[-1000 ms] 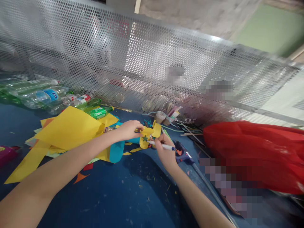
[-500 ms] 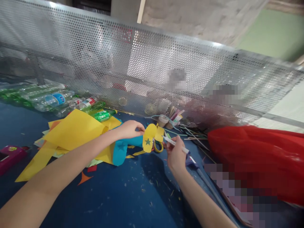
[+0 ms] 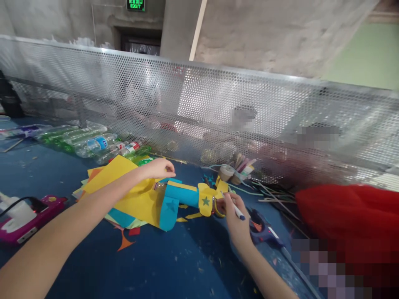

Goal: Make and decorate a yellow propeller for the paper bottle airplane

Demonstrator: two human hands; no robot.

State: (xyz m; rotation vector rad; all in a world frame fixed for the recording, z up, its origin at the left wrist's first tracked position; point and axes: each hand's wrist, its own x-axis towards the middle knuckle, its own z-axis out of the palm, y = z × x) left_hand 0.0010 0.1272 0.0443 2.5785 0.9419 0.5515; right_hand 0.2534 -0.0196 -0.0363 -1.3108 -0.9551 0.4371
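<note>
My right hand (image 3: 238, 220) is closed round a white marker pen (image 3: 237, 211) with a dark blue end. Beside it lies a paper-covered plastic bottle (image 3: 183, 194), wrapped in blue with yellow pieces; a blue flap and a yellow flap each carry a dark star. Yellow-handled scissors (image 3: 220, 214) lie partly hidden at its right end, by my fingers. My left hand (image 3: 160, 168) hovers just above the bottle's left end, fingers curled together; whether something small is between them is hidden. Under that forearm spreads a pile of yellow and coloured paper (image 3: 114, 176).
Several empty plastic bottles (image 3: 77, 139) lie along the perforated metal screen (image 3: 140, 91). At left is a magenta power strip (image 3: 34, 224) with plugs. A blue glue gun (image 3: 268, 234) lies right of my hand, near a red bag (image 3: 343, 207). Tape rolls (image 3: 227, 171) stand behind.
My left hand has come off the paper-covered bottle and moved left of it. My right hand with the marker pen has come closer to its right end. The view has shifted up and left.
</note>
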